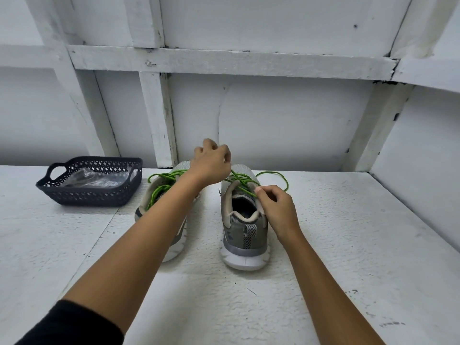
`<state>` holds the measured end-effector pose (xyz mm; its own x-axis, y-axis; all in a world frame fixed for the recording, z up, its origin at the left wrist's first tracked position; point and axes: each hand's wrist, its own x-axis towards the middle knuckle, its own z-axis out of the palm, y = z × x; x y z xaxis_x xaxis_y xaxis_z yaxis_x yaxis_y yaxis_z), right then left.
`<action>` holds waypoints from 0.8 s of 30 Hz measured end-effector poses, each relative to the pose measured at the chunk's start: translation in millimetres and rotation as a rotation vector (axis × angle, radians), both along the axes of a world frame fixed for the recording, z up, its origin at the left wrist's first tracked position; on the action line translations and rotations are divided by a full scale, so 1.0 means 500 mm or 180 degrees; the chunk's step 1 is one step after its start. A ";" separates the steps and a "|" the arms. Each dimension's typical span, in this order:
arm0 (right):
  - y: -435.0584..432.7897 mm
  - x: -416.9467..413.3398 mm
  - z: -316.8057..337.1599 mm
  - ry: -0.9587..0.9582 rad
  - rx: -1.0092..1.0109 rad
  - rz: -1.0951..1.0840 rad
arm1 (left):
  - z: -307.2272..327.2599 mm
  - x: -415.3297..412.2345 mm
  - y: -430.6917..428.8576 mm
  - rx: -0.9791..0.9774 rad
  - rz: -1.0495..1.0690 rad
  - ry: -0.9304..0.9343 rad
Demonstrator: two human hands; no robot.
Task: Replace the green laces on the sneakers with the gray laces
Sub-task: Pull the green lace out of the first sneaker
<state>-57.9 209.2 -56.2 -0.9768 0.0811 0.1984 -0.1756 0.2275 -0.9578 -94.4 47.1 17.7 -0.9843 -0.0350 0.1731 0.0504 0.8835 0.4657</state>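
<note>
Two hands at one sneaker [245, 235], left hand [211, 166] and right hand [277, 207] fingers [259, 191] tight on its green lace [241, 182].

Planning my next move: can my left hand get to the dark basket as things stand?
Probably yes: the basket stands left of the left sneaker, nothing blocking it, but the left hand would first have to release the green laces.

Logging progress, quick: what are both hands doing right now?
Left hand: curled, apparently pinching the green lace.
Right hand: pinching the same lace at the collar of the right sneaker.
</note>
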 end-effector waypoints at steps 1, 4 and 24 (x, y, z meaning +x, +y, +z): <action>-0.001 0.000 0.000 -0.0001 -0.0024 0.0001 | 0.000 0.006 -0.004 -0.0418 -0.0122 -0.0040; -0.002 0.000 -0.002 0.0001 -0.0049 -0.0017 | -0.002 0.018 -0.017 -0.0930 -0.0590 -0.0534; -0.003 0.000 -0.004 0.0048 0.0011 -0.0047 | -0.021 0.017 -0.032 -0.0381 -0.0837 -0.0219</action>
<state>-57.8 207.9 -58.5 -0.9724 0.0949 0.2132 -0.1865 0.2334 -0.9543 -86.0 31.1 7.1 -0.9664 0.2394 0.0931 0.2568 0.8931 0.3694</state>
